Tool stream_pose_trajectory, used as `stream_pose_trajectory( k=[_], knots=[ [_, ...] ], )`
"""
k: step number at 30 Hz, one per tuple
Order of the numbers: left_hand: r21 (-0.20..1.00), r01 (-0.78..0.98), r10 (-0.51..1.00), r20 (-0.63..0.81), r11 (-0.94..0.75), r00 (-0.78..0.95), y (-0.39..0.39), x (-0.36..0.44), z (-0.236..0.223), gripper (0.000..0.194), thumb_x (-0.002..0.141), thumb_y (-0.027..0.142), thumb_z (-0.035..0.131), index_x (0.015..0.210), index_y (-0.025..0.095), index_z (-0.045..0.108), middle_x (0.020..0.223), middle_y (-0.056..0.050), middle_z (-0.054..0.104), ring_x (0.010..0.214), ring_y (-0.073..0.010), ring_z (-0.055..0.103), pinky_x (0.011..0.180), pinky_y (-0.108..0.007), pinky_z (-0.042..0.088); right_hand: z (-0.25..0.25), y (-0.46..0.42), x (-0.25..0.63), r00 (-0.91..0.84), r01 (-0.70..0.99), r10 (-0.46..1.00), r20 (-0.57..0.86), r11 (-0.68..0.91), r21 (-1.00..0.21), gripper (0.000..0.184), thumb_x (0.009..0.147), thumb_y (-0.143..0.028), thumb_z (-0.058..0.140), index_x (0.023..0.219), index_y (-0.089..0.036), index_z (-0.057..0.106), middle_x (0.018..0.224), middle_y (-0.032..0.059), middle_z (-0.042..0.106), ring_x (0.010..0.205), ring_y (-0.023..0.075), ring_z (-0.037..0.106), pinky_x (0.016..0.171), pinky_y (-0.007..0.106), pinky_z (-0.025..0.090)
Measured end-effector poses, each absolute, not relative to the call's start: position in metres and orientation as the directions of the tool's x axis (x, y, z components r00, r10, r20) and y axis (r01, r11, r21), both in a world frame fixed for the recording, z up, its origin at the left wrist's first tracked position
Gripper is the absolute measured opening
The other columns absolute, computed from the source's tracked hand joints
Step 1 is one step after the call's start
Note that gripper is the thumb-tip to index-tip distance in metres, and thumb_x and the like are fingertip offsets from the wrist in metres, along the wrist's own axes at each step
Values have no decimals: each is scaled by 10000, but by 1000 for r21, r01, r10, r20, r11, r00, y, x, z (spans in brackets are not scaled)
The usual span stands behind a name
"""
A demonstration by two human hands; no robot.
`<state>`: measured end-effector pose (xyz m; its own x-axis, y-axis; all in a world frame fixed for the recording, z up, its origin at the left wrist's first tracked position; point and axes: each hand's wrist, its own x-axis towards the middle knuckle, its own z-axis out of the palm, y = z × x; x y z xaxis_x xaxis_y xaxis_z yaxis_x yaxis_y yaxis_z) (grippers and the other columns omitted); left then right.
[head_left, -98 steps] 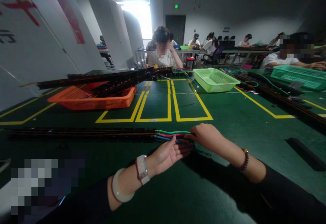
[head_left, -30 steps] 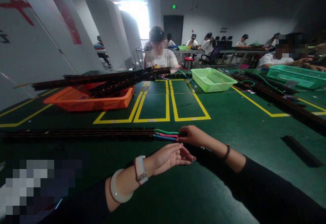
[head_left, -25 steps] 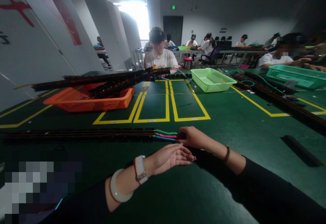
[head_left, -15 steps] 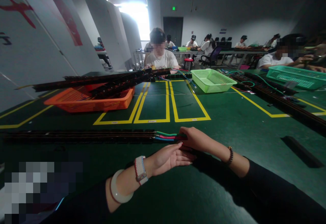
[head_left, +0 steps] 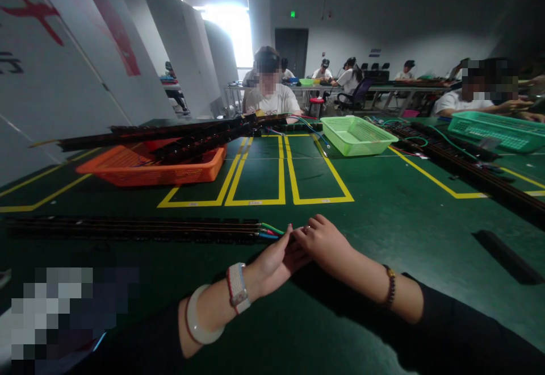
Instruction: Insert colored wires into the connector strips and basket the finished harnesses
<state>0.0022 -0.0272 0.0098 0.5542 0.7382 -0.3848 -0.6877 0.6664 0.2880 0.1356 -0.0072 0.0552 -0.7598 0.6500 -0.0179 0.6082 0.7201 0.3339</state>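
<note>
Slim green, red and blue plastic-coated wires [head_left: 268,231], near centre; left hand [head_left: 276,262] cupped, right hand [head_left: 326,243] curled, both holds hidden; loose pinching could free one.

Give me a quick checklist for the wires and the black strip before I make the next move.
1. Long black strip lying on the green table: ok.
2. Green wire, red wire and blue wire at the strip's right end: ok, all three visible there.
3. Left hand and right hand together at the wires: ok.
4. Wires' far ends in sight: not ok, the hands hide them.
5. Firm grip on each wire: cannot tell.
6. Loose black bar apart from the hands: ok.
</note>
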Motion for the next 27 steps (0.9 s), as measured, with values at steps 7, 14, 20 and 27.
stream_pose_trajectory(
  k=[7, 14, 20, 27],
  knots=[
    [210, -705, 706, -456, 677, 542, -26, 1, 9, 254, 945, 239, 431, 776, 127, 584, 779, -33, 638, 701, -98, 605, 731, -229, 467, 53, -25, 127, -755, 586, 655, -13, 684, 434, 112, 817, -101, 557, 857, -112, 661, 818, 106, 631, 749, 192, 520, 654, 317, 369],
    [318, -657, 728, -358, 683, 584, -27, -2, 2, 235, 921, 301, 482, 894, 119, 629, 897, -87, 671, 876, -179, 638, 937, -353, 431, 86, -14, 141, -658, 709, 751, -53, 641, 292, 93, 840, -198, 593, 834, -146, 669, 828, 90, 631, 799, 196, 580, 699, 307, 403],
    [364, -636, 732, -332, 681, 595, -27, -3, 1, 316, 924, 361, 465, 996, 104, 633, 955, -112, 665, 933, -186, 624, 1004, -382, 377, 82, -17, 141, -582, 729, 784, -217, 621, 289, 111, 816, -136, 592, 890, -123, 674, 832, 114, 670, 777, 221, 642, 668, 304, 440],
    [340, -644, 729, -314, 685, 608, -27, -1, 1, 411, 903, 453, 464, 989, 85, 625, 1007, -135, 657, 997, -203, 604, 1040, -389, 348, 86, -12, 147, -523, 778, 816, -247, 576, 253, 156, 818, -88, 531, 956, -106, 599, 753, 101, 668, 683, 220, 668, 543, 260, 423]
  ],
)
